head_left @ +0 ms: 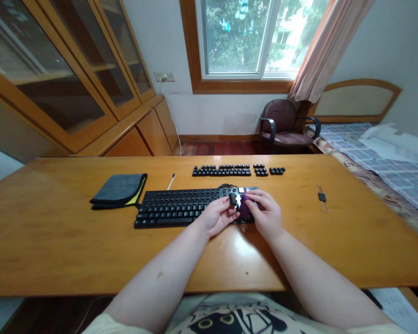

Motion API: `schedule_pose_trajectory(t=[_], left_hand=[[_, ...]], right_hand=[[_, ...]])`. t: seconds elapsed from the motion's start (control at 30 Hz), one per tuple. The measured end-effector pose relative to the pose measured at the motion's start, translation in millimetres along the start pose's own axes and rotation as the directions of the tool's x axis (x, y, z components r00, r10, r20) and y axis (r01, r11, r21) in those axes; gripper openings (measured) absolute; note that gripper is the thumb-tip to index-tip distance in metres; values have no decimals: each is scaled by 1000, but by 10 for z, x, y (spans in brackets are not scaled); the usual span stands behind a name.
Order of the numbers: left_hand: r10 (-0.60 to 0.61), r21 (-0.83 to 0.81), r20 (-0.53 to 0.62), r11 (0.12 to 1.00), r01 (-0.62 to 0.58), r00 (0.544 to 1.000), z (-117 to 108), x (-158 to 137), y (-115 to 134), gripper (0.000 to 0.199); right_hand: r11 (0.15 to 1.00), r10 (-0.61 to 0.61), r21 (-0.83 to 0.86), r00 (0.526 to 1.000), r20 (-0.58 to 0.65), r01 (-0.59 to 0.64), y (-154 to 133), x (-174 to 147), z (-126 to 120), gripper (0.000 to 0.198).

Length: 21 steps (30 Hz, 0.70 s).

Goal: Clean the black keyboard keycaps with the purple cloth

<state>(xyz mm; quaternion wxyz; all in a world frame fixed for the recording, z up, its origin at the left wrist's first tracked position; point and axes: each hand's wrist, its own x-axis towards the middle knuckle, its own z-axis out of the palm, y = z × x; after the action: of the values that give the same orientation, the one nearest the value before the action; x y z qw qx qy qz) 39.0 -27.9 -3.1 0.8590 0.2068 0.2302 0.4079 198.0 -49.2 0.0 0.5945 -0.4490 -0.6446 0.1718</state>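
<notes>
My left hand (218, 216) pinches a black keycap (233, 199) between thumb and fingers, above the right part of a black keyboard (174, 208). Beside it, my right hand (265, 211) is closed on a purple cloth (244, 208), which hangs down from the fingers close to the keycap. Both hands are over the keyboard's number-pad end, where bare switch plate shows around them. The rest of that end is hidden behind my fingers. Most keycaps on the left and middle of the keyboard are in place.
Behind the keyboard, loose black keycaps (221, 170) lie in rows. A folded grey cloth (120, 190) is at the left, with a small brush (171, 181) near it. At the right lies a keycap puller (322, 197). A chair (282, 121) stands beyond the desk (73, 250).
</notes>
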Motion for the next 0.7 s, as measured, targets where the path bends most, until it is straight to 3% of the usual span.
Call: schedule_pose_trajectory(t=[0.07, 0.2, 0.27, 0.43, 0.6, 0.7], left_hand=[[1, 8, -12, 1000, -1, 1000, -5, 6, -7, 15], [-36, 98, 27, 995, 34, 999, 2, 7, -38, 23], [-39, 155, 44, 987, 31, 998, 13, -1, -53, 24], [-65, 258, 62, 965, 47, 996, 52, -32, -87, 26], [-33, 192, 43, 981, 24, 999, 47, -32, -81, 26], [-10, 163, 14, 987, 8, 1000, 23, -17, -57, 24]], right_hand=[[1000, -12, -2, 1000, 2, 12, -9, -4, -10, 22], [996, -85, 0, 973, 215, 87, -47, -3, -24, 21], [997, -77, 6, 964, 254, 78, -52, 12, -28, 19], [1000, 27, -19, 986, 164, -24, -16, 61, -16, 16], [995, 92, -31, 996, 14, -91, -26, 75, -15, 16], [998, 57, 1, 998, 20, -57, -44, 69, -57, 15]])
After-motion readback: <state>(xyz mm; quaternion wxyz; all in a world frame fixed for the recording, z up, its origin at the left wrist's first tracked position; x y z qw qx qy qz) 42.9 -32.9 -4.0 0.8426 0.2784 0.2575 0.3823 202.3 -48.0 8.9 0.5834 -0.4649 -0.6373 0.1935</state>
